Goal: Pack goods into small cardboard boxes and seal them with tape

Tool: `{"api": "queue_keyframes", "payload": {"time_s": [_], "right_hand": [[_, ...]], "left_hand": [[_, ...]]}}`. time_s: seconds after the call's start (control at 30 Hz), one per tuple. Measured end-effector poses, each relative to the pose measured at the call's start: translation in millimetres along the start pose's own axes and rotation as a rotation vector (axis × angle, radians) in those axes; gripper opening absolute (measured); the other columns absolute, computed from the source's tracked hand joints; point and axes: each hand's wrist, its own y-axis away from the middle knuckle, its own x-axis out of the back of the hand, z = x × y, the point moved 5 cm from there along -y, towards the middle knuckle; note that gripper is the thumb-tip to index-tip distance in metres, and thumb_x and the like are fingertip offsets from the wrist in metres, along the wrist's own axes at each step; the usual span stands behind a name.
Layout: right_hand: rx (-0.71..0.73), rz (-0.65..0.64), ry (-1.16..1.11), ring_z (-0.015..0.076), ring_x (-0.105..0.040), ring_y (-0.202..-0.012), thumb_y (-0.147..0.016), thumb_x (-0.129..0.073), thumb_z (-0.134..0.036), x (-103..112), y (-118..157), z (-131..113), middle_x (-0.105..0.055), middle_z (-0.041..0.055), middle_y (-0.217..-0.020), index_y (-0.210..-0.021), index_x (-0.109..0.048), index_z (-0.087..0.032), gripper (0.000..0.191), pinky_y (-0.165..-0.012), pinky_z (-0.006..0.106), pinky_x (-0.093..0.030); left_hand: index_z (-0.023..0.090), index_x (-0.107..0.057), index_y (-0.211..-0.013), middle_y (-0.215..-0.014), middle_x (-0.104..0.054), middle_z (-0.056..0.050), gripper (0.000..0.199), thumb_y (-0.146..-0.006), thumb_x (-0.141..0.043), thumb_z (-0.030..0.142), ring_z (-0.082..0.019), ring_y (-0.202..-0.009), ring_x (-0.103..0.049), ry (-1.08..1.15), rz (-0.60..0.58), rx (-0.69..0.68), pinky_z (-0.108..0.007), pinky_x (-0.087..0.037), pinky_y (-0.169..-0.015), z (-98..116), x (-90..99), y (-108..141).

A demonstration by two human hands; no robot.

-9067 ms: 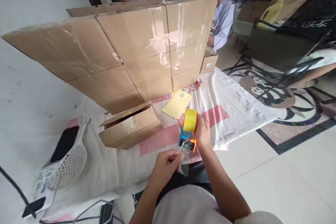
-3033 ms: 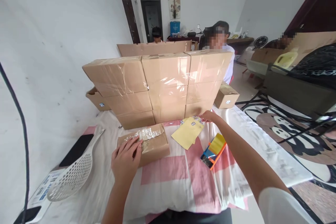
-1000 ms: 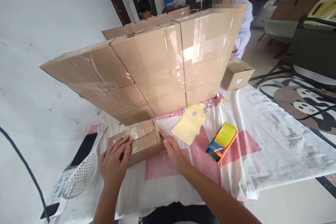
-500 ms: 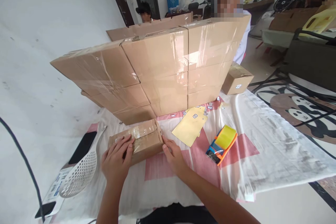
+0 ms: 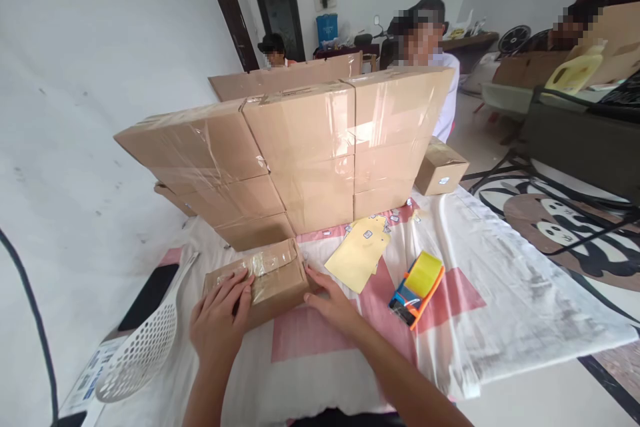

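A small cardboard box [image 5: 275, 287] with clear tape across its top lies on the cloth-covered table in front of me. My left hand [image 5: 223, 313] holds it at its left part, fingers laid over the top and front edge. At the other end, my right hand [image 5: 333, 303] grips the right front corner, its thumb by the front face and its fingers along the end flap. To the right lie some yellow sheets [image 5: 355, 257] with small white labels. Beyond them is an orange and blue tape dispenser [image 5: 417, 290] with a yellow roll.
A wall of stacked, taped cartons [image 5: 315, 160] stands behind the box. A single carton [image 5: 441, 170] sits at the table's far right. On the left are a white perforated scoop [image 5: 145, 347] and a dark phone-like slab [image 5: 149, 297]. Other people sit beyond the cartons.
The view has tipped upward, so the table sits lower in the picture. Both hands stay at the box; the right thumb has shifted slightly down along its front corner.
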Motion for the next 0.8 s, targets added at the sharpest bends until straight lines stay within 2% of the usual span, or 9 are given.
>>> {"api": "queue_keyframes", "payload": {"time_s": [0.07,0.17,0.23,0.33,0.5,0.57,0.67,0.73,0.8], "right_hand": [[0.012,0.006,-0.001,0.0283,-0.037,-0.149,-0.084,-0.067,-0.03,1.2,-1.3,1.8,-0.037,0.0053,-0.163,-0.149,-0.051,-0.027,0.067,-0.12,0.049,-0.036],[0.054,0.008,-0.003,0.0284,-0.039,-0.148,-0.079,-0.069,-0.024,0.1,-3.5,5.5,-0.04,0.0057,-0.161,-0.153,-0.045,-0.028,0.078,-0.12,0.05,-0.035],[0.065,-0.011,-0.012,0.0277,-0.035,-0.151,-0.077,-0.071,-0.023,-3.3,-3.8,8.0,-0.04,0.0052,-0.161,-0.152,-0.047,-0.027,0.078,-0.125,0.05,-0.028],[0.096,0.066,-0.012,0.0259,-0.031,-0.153,-0.082,-0.066,-0.024,-5.7,-1.0,7.7,-0.039,0.0063,-0.162,-0.151,-0.048,-0.025,0.072,-0.127,0.049,-0.021],[0.148,0.089,-0.051,0.0267,-0.042,-0.147,-0.086,-0.067,-0.029,-6.1,1.2,-0.1,-0.047,0.0127,-0.156,-0.16,-0.03,-0.026,0.083,-0.123,0.054,-0.029],[0.154,0.053,0.012,0.0284,-0.034,-0.151,-0.083,-0.074,-0.035,-1.1,-3.0,-5.4,-0.041,0.0134,-0.16,-0.161,-0.026,-0.027,0.092,-0.123,0.056,-0.026],[0.224,-0.113,0.175,0.0298,-0.017,-0.157,-0.068,-0.088,-0.035,1.1,-12.5,-18.9,-0.021,0.013,-0.168,-0.163,-0.014,-0.028,0.122,-0.125,0.054,-0.018],[0.282,-0.207,0.212,0.0298,-0.02,-0.156,-0.06,-0.093,-0.032,-0.8,-16.8,-29.3,-0.021,0.0142,-0.167,-0.164,-0.003,-0.029,0.137,-0.125,0.051,-0.021],[0.334,-0.224,0.22,0.0292,-0.029,-0.151,-0.056,-0.094,-0.029,-2.4,-16.5,-39.5,-0.028,0.014,-0.162,-0.163,0.002,-0.03,0.144,-0.123,0.049,-0.028]], "left_hand": [[0.031,-0.075,-0.11,-0.121,-0.076,0.003,0.031,-0.1,-0.046,0.039,-0.023,-0.114,-0.069,0.0,0.012,-0.011,-0.037,-0.043,-0.086,0.2,0.3,0.6],[0.032,-0.075,-0.109,-0.122,-0.075,0.003,0.03,-0.1,-0.047,0.038,-0.024,-0.115,-0.068,0.005,0.011,-0.016,-0.037,-0.043,-0.086,-1.5,-0.4,2.2],[0.032,-0.075,-0.109,-0.123,-0.075,0.003,0.03,-0.1,-0.047,0.037,-0.024,-0.116,-0.068,0.014,0.013,-0.02,-0.038,-0.042,-0.087,-2.5,-0.6,3.5],[0.032,-0.074,-0.11,-0.124,-0.075,0.003,0.029,-0.1,-0.048,0.036,-0.024,-0.117,-0.067,0.022,0.036,-0.018,-0.037,-0.042,-0.088,-3.1,0.6,5.0],[0.031,-0.075,-0.109,-0.122,-0.075,0.002,0.027,-0.099,-0.05,0.033,-0.023,-0.117,-0.067,0.047,0.049,-0.029,-0.036,-0.042,-0.09,-2.7,1.6,7.2],[0.031,-0.075,-0.11,-0.123,-0.075,0.001,0.026,-0.099,-0.051,0.033,-0.023,-0.117,-0.067,0.059,0.047,-0.045,-0.036,-0.043,-0.091,-3.5,1.7,8.1],[0.033,-0.074,-0.112,-0.123,-0.075,0.002,0.026,-0.099,-0.052,0.033,-0.023,-0.118,-0.067,0.076,0.028,-0.078,-0.036,-0.043,-0.092,-7.4,2.3,9.4],[0.034,-0.074,-0.114,-0.122,-0.075,0.003,0.027,-0.098,-0.052,0.033,-0.022,-0.119,-0.067,0.099,0.006,-0.111,-0.036,-0.044,-0.093,-10.7,4.4,11.5],[0.033,-0.073,-0.115,-0.121,-0.076,0.002,0.027,-0.098,-0.053,0.03,-0.022,-0.12,-0.067,0.14,0.018,-0.148,-0.037,-0.045,-0.095,-12.7,9.7,17.1]]}}
